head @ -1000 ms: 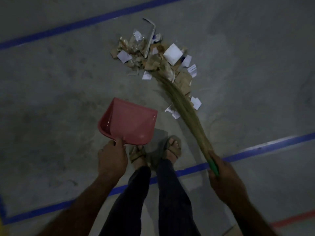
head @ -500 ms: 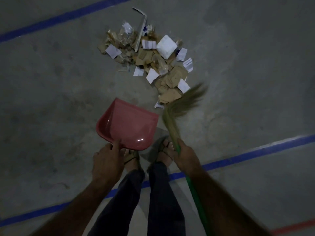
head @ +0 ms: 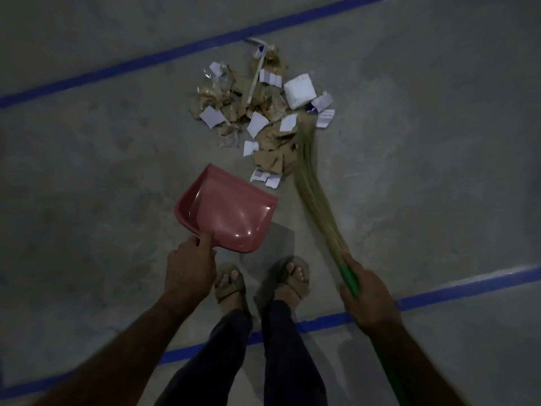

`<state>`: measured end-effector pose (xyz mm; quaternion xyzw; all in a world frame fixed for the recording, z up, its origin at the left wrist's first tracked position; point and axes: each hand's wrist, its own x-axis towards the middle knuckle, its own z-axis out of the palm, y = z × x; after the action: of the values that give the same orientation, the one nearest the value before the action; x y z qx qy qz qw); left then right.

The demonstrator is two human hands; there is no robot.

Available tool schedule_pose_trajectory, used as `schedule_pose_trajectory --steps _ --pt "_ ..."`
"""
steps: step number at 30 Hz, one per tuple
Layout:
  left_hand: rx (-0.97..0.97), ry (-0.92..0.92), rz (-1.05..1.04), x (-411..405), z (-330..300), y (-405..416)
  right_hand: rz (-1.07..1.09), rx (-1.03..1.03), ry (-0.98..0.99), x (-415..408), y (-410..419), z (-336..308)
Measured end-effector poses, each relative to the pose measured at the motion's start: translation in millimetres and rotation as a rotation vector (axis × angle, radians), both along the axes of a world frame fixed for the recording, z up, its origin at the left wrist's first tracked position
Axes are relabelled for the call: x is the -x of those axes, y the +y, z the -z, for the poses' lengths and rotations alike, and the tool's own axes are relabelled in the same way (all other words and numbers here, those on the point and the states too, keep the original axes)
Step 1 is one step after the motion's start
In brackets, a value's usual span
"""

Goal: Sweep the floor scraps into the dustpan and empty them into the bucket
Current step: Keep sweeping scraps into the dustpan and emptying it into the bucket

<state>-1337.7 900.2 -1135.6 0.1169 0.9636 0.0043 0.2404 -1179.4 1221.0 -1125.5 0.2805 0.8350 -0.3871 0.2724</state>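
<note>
Sweeping step: right hand (head: pixel 369 297) grips the broom (head: pixel 314 194), bristles against the scraps (head: pixel 263 112) — piled just beyond the empty dustpan (head: pixel 227 212), gripped by the left hand (head: pixel 190 268). Next, I'd judge — drag scraps panward; no bucket visible.

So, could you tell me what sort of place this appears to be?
Probably a workshop or warehouse-type floor, though that is a guess: bare grey concrete floor, blue tape lines marking off zones, and a pile of cardboard and paper scraps.

The scraps (head: pixel 265 112) lie on the floor (head: pixel 102 171) just beyond the dustpan (head: pixel 228 212); the broom (head: pixel 313 183) lies right of the dustpan, its tip touching the scraps.
</note>
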Motion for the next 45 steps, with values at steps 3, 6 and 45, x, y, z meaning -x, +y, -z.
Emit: schedule_pose_trajectory --steps 3,6,45 --pt "-0.012 0.01 0.015 18.6 -5.0 -1.1 -0.09 -0.221 0.079 -21.9 -0.2 -38.2" --pt "-0.026 0.022 0.023 36.3 -6.7 -3.9 -0.171 -0.419 0.104 -26.4 -13.9 -59.0" --pt "-0.162 -0.111 0.05 130.9 272.6 94.4 -0.655 -0.348 -0.074 203.4 138.7 169.9"
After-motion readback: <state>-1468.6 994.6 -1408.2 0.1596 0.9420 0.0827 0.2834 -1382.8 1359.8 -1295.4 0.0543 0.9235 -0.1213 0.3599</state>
